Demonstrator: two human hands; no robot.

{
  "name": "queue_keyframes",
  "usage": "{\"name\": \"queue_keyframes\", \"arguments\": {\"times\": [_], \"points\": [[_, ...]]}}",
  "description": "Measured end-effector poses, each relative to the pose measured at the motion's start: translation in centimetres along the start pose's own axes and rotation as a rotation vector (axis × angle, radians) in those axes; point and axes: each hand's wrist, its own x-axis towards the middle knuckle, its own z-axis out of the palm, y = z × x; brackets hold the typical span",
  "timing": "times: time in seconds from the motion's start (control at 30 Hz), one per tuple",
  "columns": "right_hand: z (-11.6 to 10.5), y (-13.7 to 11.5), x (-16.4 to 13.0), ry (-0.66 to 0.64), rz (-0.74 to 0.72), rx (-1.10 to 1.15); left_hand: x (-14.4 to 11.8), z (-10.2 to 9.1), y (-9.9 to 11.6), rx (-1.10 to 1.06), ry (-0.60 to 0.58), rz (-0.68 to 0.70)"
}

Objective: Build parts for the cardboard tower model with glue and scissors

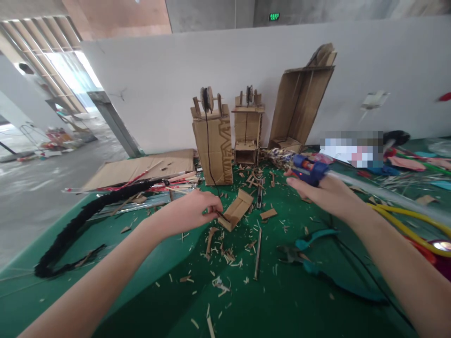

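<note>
My left hand [202,206] is closed in a pinch at the near-left end of a small folded cardboard piece [241,205]. A thin black cord [208,155] runs down from a spool [206,99] on a cardboard tower [213,150] to these fingers, and a short dark end shows against the cardboard. The fingers partly hide the contact. My right hand [322,190] grips a blue hot glue gun [310,170], its nozzle end pointing left, above the table. A clear glue stick [373,188] sticks out behind it. The nozzle is apart from the cardboard piece.
Behind stand a second spool tower [247,124] and a tall open cardboard box [301,108]. Teal-handled pliers [306,260], a utility knife [260,192], a metal rod [258,253] and yellow-handled scissors [405,218] lie about. A black fuzzy strip [77,225] lies left; scraps litter the green table [148,305].
</note>
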Motion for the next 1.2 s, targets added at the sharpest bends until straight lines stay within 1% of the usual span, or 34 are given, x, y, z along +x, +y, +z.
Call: {"name": "queue_keyframes", "arguments": {"times": [0.03, 0.07, 0.1, 0.17, 0.27, 0.33, 0.47, 0.53, 0.6, 0.67, 0.7, 0.73, 0.77, 0.8, 0.83, 0.87, 0.9, 0.97, 1.03, 1.1, 1.2], "points": [[0.1, 0.4, 0.3, 0.083, -0.012, -0.105, -0.1, -0.1, 0.0, 0.002, -0.007, -0.005], [0.1, 0.8, 0.6, 0.125, -0.023, -0.206, -0.2, -0.1, 0.0, -0.002, -0.017, -0.015], [0.2, 1.1, 0.8, 0.118, -0.026, -0.293, -0.3, -0.2, 0.0, -0.009, -0.026, -0.031], [0.1, 1.8, 1.0, 0.021, -0.011, -0.42, -0.6, -0.1, 0.0, -0.016, -0.039, -0.083], [0.3, 2.7, 0.9, -0.163, 0.024, -0.516, -0.9, 0.4, 0.3, 0.006, -0.054, -0.164], [0.8, 3.4, 0.9, -0.23, 0.045, -0.561, -0.9, 1.1, 0.8, 0.022, -0.058, -0.198], [1.9, 4.6, 0.9, -0.234, 0.069, -0.636, -0.3, 2.6, 2.0, 0.063, -0.031, -0.236], [2.3, 4.6, 0.8, -0.215, 0.076, -0.659, 0.0, 3.0, 2.2, 0.072, -0.031, -0.246], [2.3, 4.0, 0.6, -0.183, 0.08, -0.69, 0.0, 3.1, 2.2, 0.072, -0.031, -0.249], [2.3, 2.7, 0.3, -0.116, 0.047, -0.717, -0.1, 2.7, 2.1, 0.077, -0.024, -0.258], [2.3, 1.8, 0.2, -0.071, 0.008, -0.724, -0.1, 2.5, 2.1, 0.075, -0.019, -0.268], [2.3, 0.8, 0.0, 0.013, -0.069, -0.701, -0.2, 2.3, 2.0, 0.068, -0.017, -0.279], [2.5, -0.3, 0.0, 0.057, -0.13, -0.63, -0.2, 2.0, 2.0, 0.056, -0.017, -0.288], [2.8, -1.3, -0.1, 0.044, -0.166, -0.516, -0.3, 1.8, 2.0, 0.043, -0.013, -0.293], [3.2, -2.3, 0.0, -0.016, -0.176, -0.395, -0.3, 1.7, 2.1, 0.033, -0.007, -0.293], [3.7, -3.2, 0.1, -0.075, -0.176, -0.307, -0.3, 1.6, 2.1, 0.028, -0.001, -0.29], [4.3, -4.0, 0.2, -0.112, -0.184, -0.277, -0.3, 1.6, 2.1, 0.028, 0.003, -0.288], [5.6, -5.2, 0.6, -0.119, -0.211, -0.331, -0.2, 1.6, 2.0, 0.024, 0.0, -0.291], [6.8, -5.7, 1.2, -0.131, -0.207, -0.39, -0.2, 1.7, 1.8, -0.01, -0.022, -0.297], [7.6, -5.9, 1.6, -0.126, -0.193, -0.413, -0.3, 1.8, 1.5, -0.072, -0.04, -0.298], [8.3, -5.6, 1.8, -0.096, -0.181, -0.416, -0.5, 1.8, 0.8, -0.188, -0.036, -0.291]]}}
